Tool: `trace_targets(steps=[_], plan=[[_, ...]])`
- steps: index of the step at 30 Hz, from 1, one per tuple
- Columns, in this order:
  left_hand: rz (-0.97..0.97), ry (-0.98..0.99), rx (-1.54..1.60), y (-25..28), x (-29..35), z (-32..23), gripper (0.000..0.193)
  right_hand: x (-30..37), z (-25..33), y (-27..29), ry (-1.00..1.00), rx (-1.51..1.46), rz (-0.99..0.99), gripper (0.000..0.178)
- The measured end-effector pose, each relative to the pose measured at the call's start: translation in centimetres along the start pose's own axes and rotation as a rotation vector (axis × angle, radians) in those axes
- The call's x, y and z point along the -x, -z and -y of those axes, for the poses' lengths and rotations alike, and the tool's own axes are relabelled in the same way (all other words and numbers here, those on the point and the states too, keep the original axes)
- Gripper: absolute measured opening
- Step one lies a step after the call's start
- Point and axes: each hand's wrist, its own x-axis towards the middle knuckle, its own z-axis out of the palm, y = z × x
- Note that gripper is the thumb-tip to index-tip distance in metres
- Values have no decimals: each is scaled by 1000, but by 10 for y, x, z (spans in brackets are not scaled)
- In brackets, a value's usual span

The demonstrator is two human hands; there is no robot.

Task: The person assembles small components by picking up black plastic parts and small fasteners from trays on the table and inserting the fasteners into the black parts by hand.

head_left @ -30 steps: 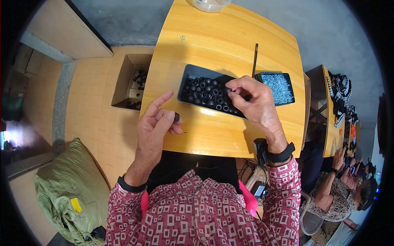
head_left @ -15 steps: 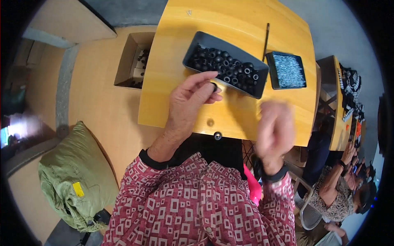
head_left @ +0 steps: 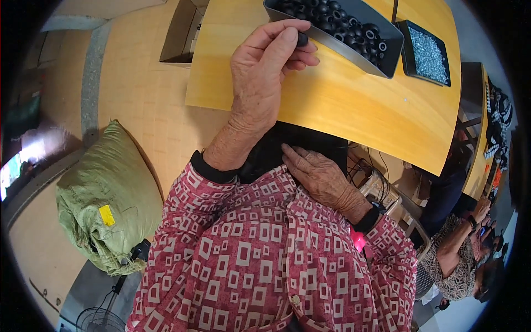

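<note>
Above the bench [head_left: 387, 105], inward of its near edge, the left hand [head_left: 259, 77] pinched a black piece [head_left: 302, 39] that slackening fingers might drop; the right hand [head_left: 322, 178] lay near the shirt [head_left: 249, 249], its palm hidden.

The held piece [head_left: 302, 39] looks matt, perhaps plastic, and the table [head_left: 381, 110] glossy wood.

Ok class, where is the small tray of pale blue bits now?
In the head view, the small tray of pale blue bits sits toward the upper right on the yellow table, just right of the longer tray of black pieces.
</note>
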Motion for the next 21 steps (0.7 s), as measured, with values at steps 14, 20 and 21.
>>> trace_targets(steps=[14, 20, 21], plan=[[195, 397, 112, -40, 54, -41, 29, -16, 5, -19, -48, 23, -177, 12], [153, 401, 85, -22, 65, -51, 28, -22, 19, -32, -362, -230, -48, 26], [171, 389, 89, -17, 67, -49, 28, -20, 17, -35, -368, -314, -48, 28]])
